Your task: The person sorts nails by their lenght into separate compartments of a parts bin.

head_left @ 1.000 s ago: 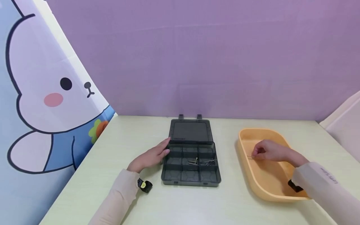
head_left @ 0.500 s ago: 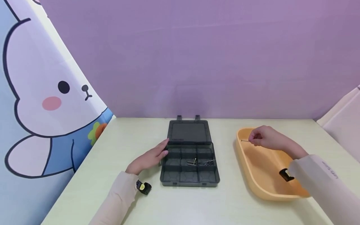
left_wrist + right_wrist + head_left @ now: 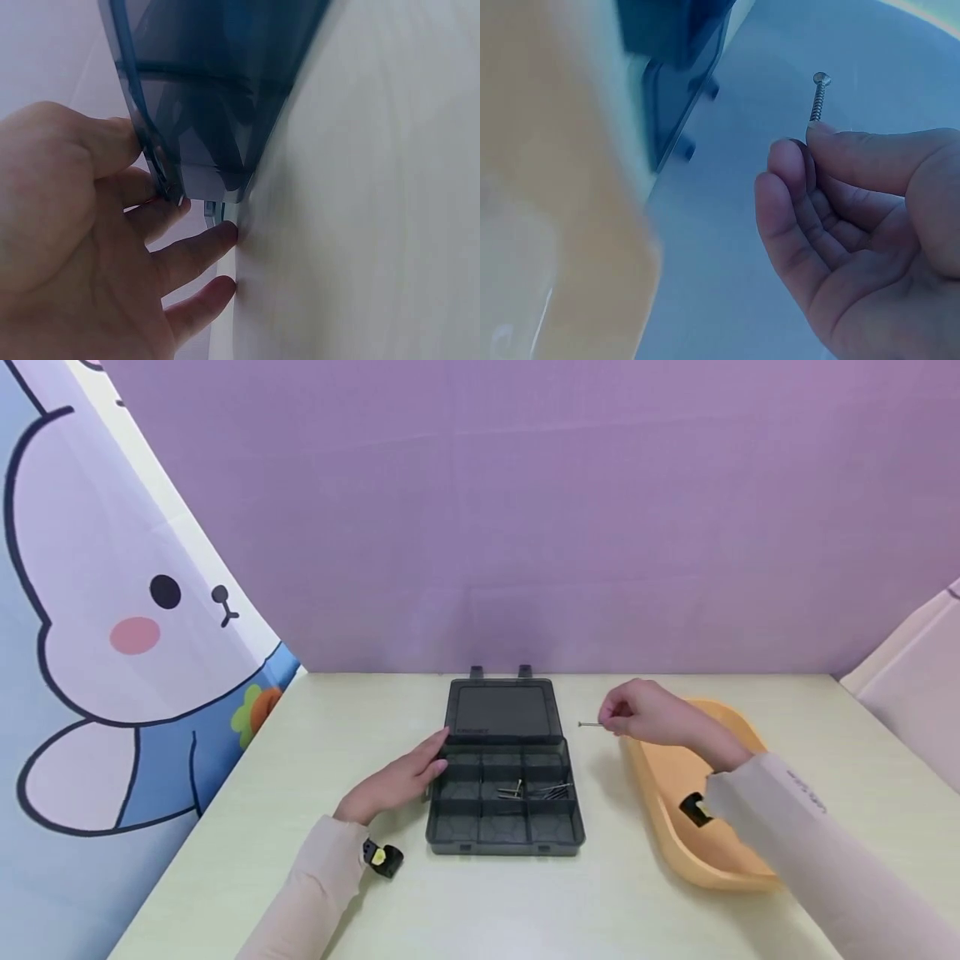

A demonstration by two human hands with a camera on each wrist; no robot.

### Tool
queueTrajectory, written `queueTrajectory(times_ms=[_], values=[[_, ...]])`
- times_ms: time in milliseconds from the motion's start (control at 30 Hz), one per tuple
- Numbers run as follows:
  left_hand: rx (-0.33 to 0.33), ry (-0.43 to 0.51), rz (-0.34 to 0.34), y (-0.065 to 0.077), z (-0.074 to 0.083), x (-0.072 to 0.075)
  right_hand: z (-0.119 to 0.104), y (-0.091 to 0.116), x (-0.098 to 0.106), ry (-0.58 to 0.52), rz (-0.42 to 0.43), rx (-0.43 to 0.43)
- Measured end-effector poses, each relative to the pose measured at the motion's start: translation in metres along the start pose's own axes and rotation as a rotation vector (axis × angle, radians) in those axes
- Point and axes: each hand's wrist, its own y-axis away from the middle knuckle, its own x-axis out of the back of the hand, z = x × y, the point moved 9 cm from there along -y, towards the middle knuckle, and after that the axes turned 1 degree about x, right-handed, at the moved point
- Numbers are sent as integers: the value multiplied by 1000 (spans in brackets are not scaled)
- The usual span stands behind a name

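Between thumb and fingertips, my right hand point(image 3: 648, 717) pinches a silver screw point(image 3: 820, 97), its round head sticking out past the fingers. In the head view the screw points left, above the table just outside the orange tray's left rim. My left hand point(image 3: 393, 783) rests at the left side of a dark, see-through organizer box point(image 3: 504, 828), thumb and fingers touching its edge. The box's lid point(image 3: 504, 708) lies folded back behind it. Several screws point(image 3: 553, 792) lie in the middle row's right compartment, and a few more, one brass-coloured, lie in the centre compartment.
An orange tray point(image 3: 660, 810) stands on the right of the table, partly under the right forearm. The pale table point(image 3: 352, 710) ends at a purple backdrop point(image 3: 480, 527). A cartoon-printed cloth point(image 3: 135, 727) hangs on the left.
My right hand has lifted the screw out of the orange tray and carried it left toward the organizer box. My left hand has stayed at the box's side.
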Motion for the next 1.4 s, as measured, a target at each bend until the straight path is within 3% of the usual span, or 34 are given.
queueTrajectory(times_ms=[300,733,1133,1400], values=[[-9,1,-3,-3,5,-1,-31,-26,-34,5,-67,68],[-29,-5,-8,-3,3,0,-58,-40,-79,-45,-142,132],[-28,4,5,-3,-4,0,-59,-49,-95,10,-127,128],[-6,11,-7,-4,-7,-3,-52,-49,-98,-26,-139,96]])
